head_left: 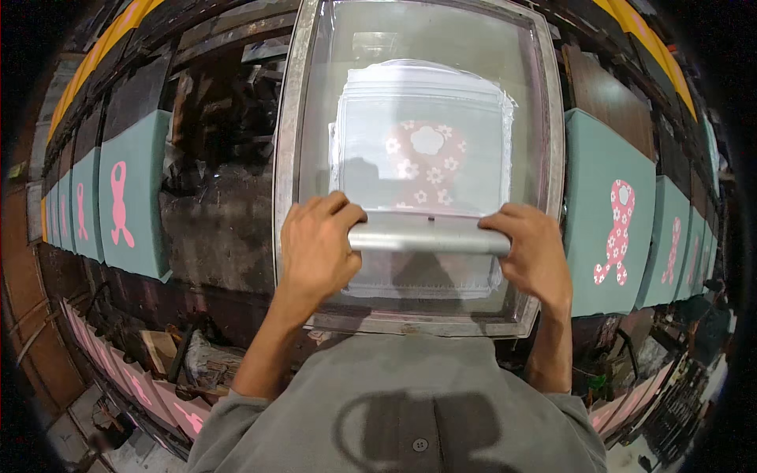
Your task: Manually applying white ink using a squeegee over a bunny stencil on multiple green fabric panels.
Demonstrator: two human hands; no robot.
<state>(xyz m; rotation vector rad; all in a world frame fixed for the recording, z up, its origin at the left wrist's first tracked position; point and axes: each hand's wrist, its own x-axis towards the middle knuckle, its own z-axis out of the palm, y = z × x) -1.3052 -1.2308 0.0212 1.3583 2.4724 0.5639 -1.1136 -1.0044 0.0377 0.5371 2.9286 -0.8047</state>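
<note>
A squeegee with a silver metal handle lies across a framed printing screen. My left hand grips its left end and my right hand its right end, fingers curled over the top. White ink coats the mesh in a rough rectangle, thickest along the far edge. Through the mesh beyond the squeegee shows a pink figure with white flowers. The blade's lower edge is hidden under the handle. What lies beneath the screen is only partly visible.
Green fabric panels with plain pink figures stand in a row at left. At right, more green panels bear pink figures with white flowers. Pink panels line the near side. Yellow rails curve along the far edges.
</note>
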